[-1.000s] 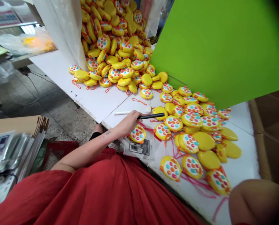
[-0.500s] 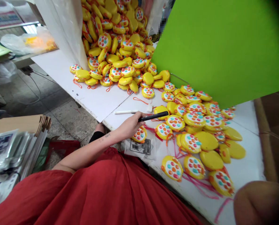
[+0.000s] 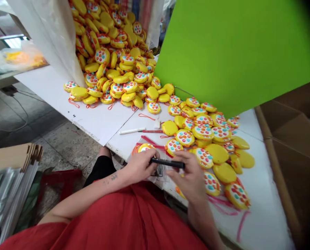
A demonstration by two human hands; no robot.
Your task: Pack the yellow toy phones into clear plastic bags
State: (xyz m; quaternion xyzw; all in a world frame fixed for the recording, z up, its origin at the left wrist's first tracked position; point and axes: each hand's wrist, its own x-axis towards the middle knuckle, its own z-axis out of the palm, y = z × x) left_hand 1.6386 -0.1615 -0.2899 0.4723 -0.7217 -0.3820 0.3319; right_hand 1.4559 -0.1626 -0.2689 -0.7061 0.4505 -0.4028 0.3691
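My left hand is closed around one end of a black marker pen, which lies almost level above the table edge. At the pen's other end is my right hand, slightly blurred, its thumb below and fingers above the pen. Just behind my left hand sits a yellow toy with a dotted white top, partly covered by the hand. Under the hands lies a clear plastic bag with a dark printed label, mostly hidden. Farther back on the table rest a white pen and a small white block.
A large heap of yellow toys spills from a whitish sack. More toys with pink ribbons spread to the right, below a tall green board. A cardboard box borders the right side; flattened cartons stand at left.
My right hand has come in from the lower right to the pen's far end. My left hand, still with the marker, has moved lower and nearer my body. The view has shifted slightly.
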